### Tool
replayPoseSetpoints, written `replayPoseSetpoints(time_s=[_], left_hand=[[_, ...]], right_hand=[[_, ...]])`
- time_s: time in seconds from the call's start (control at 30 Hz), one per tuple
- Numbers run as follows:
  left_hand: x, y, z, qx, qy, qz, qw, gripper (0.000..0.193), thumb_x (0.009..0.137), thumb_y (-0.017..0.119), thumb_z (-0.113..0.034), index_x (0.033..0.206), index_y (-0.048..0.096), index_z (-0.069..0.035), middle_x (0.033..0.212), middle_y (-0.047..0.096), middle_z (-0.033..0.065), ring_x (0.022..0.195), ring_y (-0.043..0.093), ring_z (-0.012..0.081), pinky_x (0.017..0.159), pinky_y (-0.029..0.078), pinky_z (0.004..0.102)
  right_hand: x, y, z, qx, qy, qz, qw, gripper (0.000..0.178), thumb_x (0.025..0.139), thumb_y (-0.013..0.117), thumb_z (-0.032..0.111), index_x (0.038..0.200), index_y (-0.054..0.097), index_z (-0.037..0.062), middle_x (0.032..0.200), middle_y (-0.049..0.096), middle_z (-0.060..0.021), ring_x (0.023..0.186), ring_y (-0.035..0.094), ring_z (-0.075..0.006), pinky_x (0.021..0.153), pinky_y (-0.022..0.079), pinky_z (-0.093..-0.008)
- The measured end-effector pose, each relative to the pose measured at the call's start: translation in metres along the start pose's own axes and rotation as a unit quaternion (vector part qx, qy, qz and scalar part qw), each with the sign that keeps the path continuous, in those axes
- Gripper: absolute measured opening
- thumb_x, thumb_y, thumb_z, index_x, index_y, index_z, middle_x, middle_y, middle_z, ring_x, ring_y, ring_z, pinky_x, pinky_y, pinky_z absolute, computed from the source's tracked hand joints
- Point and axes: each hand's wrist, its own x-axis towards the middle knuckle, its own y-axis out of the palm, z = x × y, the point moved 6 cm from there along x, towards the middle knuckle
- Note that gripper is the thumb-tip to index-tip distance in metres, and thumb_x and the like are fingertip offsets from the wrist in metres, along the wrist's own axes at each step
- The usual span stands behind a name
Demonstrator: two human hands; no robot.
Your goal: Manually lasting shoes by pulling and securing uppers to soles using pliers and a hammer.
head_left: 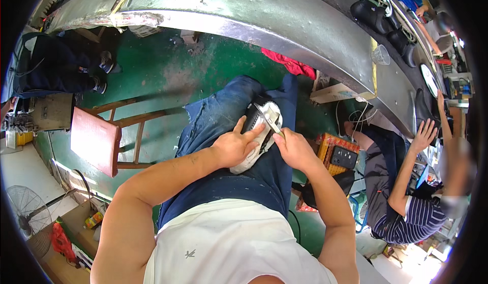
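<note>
A black-and-white shoe (271,112) lies across my lap on my blue trousers (213,131), its white part toward my right. My left hand (235,145) holds it from the left, with some fingers spread over its top. In my right hand (295,151) is a slim hand tool (273,125) with a pale metal end. That end lies against the shoe, near my left fingertips. The handle is mostly covered by my right fingers, so its exact kind cannot be told.
A long metal-covered bench (213,9) curves ahead, with black shoes (373,15) at its right. A wooden stool (96,140) stands left, beyond it a fan (29,218). A co-worker in a striped shirt (419,218) sits right; another person's legs (61,70) show far left.
</note>
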Motion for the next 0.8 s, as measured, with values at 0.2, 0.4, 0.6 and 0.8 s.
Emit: replayPoseSetpoints(time_s=[0.2,0.4,0.6,0.8], left_hand=[[-0.031,0.002,0.007,-0.133,-0.068,-0.090,0.985,0.064,0.105,0.054,-0.036,0.161,0.034,-0.011,0.148,0.045,0.0407,0.119,0.063,0.0517,0.104,0.051,0.0465],[-0.041,0.015,0.022,-0.226,-0.076,-0.123,0.964,0.081,0.097,0.067,-0.029,0.159,0.028,0.006,0.130,0.060,0.0407,0.123,0.063,0.0476,0.109,0.047,0.0417],[-0.032,0.005,0.006,-0.141,-0.167,0.113,0.969,0.118,0.085,0.079,-0.026,0.165,-0.006,-0.006,0.121,0.066,0.0380,0.114,0.066,0.0491,0.104,0.050,0.0448],[-0.026,-0.122,-0.050,-0.035,0.125,-0.134,0.982,0.089,0.077,0.081,-0.007,0.152,0.034,-0.002,0.116,0.070,0.0281,0.107,0.073,0.0331,0.096,0.056,0.0388]], right_hand=[[-0.019,-0.003,-0.002,0.035,-0.011,-0.009,0.999,0.042,0.109,0.048,0.038,0.109,0.059,-0.0031,0.096,0.068,-0.0290,0.092,0.066,-0.0491,0.081,0.051,-0.0548],[-0.053,0.027,0.003,0.019,0.009,0.038,0.999,0.038,0.107,0.051,0.034,0.113,0.062,-0.0012,0.097,0.070,-0.0258,0.091,0.067,-0.0475,0.080,0.053,-0.0515],[-0.086,0.043,-0.048,0.314,0.095,-0.053,0.943,0.045,0.111,0.044,0.038,0.113,0.063,-0.0025,0.091,0.070,-0.0119,0.081,0.070,-0.0219,0.075,0.055,-0.0369],[-0.122,0.070,-0.085,0.542,0.167,-0.121,0.815,0.052,0.111,0.047,0.045,0.132,0.053,-0.0023,0.104,0.066,-0.0078,0.084,0.065,-0.0164,0.075,0.053,-0.0300]])
